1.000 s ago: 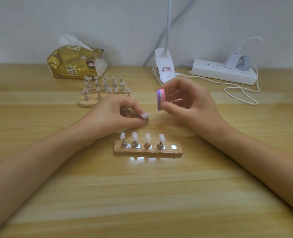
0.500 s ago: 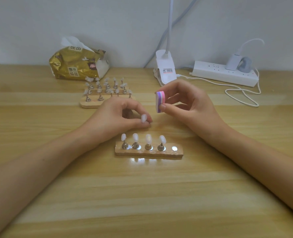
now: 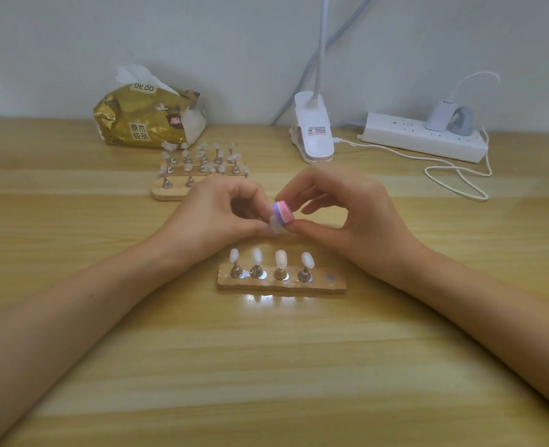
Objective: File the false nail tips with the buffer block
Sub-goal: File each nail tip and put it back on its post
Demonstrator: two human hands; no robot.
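Fingers (image 3: 249, 192) of the left hand (image 3: 215, 217) pinch one nail tip (image 3: 275, 226) — the buffer block (image 3: 283, 212), pinched by the right hand (image 3: 360, 221), sits against its right side.

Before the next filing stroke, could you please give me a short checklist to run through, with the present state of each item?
1. The left hand pinches the loose nail tip: ok.
2. The right hand grips the buffer block between thumb and fingers: ok.
3. The block lies against the tip: ok, as far as the blur allows.
4. Which edge of the tip is being filed: cannot tell.
5. The four mounted tips stand upright on the near holder, apart from both hands: ok.
6. The empty slot at the holder's right end is free for the tip's return: ok.
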